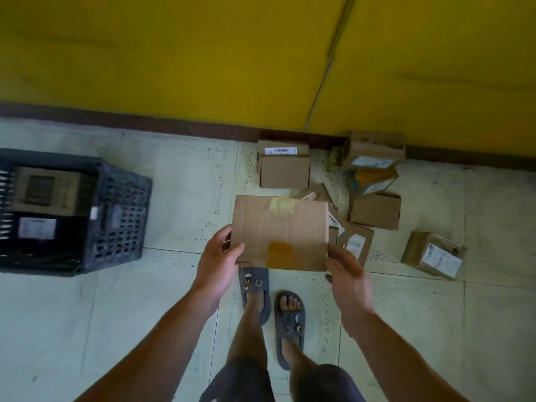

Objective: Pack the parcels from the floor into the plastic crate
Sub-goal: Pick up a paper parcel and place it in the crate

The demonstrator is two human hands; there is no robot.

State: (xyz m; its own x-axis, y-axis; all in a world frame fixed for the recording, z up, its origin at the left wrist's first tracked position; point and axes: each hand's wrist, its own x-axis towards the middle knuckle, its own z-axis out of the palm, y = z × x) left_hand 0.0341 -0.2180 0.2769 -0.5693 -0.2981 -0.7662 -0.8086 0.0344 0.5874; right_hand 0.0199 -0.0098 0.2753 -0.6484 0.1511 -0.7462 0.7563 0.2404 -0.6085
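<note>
A flat brown cardboard parcel point(280, 232) with tape patches hangs above the floor in front of me. My left hand point(219, 261) grips its near left corner, and my right hand point(346, 278) grips its near right corner. A dark plastic crate point(121, 216) stands on the floor to the left, with two parcels inside: a tan box point(46, 190) and a dark one with a white label point(36, 229). Several more cardboard parcels lie on the floor beyond and right of the held one, among them a plain box point(284, 171) and a labelled box point(435, 253).
A yellow wall point(203, 53) with a dark skirting board point(174, 126) runs along the far side. My feet in grey sandals point(288, 323) stand on the pale tiled floor just below the held parcel. Bare tiles separate the crate from the parcel heap.
</note>
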